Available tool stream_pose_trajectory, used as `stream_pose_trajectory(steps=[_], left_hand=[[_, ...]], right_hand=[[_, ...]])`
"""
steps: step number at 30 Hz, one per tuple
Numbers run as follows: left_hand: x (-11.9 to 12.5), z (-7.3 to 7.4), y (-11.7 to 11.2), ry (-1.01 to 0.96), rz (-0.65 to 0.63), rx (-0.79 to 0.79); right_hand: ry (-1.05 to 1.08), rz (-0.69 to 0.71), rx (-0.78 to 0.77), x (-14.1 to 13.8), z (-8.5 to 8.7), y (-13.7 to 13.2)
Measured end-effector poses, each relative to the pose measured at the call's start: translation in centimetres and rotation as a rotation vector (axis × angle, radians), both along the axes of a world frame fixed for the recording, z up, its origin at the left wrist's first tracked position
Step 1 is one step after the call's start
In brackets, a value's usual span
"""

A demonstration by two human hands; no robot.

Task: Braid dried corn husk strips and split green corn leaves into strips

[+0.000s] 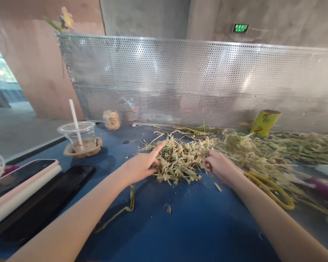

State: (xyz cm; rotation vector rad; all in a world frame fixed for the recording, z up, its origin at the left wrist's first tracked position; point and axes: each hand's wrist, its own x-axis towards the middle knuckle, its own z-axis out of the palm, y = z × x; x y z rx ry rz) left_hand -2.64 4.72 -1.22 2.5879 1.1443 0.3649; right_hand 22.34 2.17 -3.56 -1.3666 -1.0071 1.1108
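A heap of pale, dried plant sprigs point(177, 160) lies on the blue tabletop point(196, 222). At its left edge is my left hand point(140, 167), index finger stretched over the sprigs and thumb apart from it; no grip shows. My right hand point(217, 163) is at the heap's right edge, its fingers curled and pinched around some sprigs, though the fingertips are partly hidden. Longer greenish dried stalks point(243, 149) spread out beyond my right hand. One loose bent stem point(120, 211) rests below my left wrist.
A lidded cup point(79, 136) with a straw and a small jar point(111, 120) stand at the left, above phone-like devices point(51, 200). Yellow loop handles point(281, 193) lie beside my right forearm. A tilted green cylinder point(265, 123) is near the perforated metal screen point(180, 80) at the back.
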Motion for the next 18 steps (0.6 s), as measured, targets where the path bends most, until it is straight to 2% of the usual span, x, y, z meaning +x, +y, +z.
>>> stream_pose_trajectory(steps=[4,8,9,14,18], left_hand=[[-0.2,1.1,-0.2,-0.088,-0.033,0.108],[-0.5,2.0,-0.5,-0.355,0.053,0.235],[-0.5,2.0,-0.5,-0.448,0.083,0.203],[-0.3,1.7,-0.3,-0.833,0.178,-0.162],[0.5,1.4,-0.5,-0.966,0.184,-0.208]], right_hand=[[-0.052,-0.011,0.026,0.0,0.0,0.0],[-0.153,-0.012,0.066,0.3,-0.4,0.3],[-0.183,-0.010,0.079,0.4,-0.5,0.3],[-0.281,0.000,0.178,0.0,0.0,0.0],[-0.147,0.138,0.264,-1.3,0.9,-1.1]])
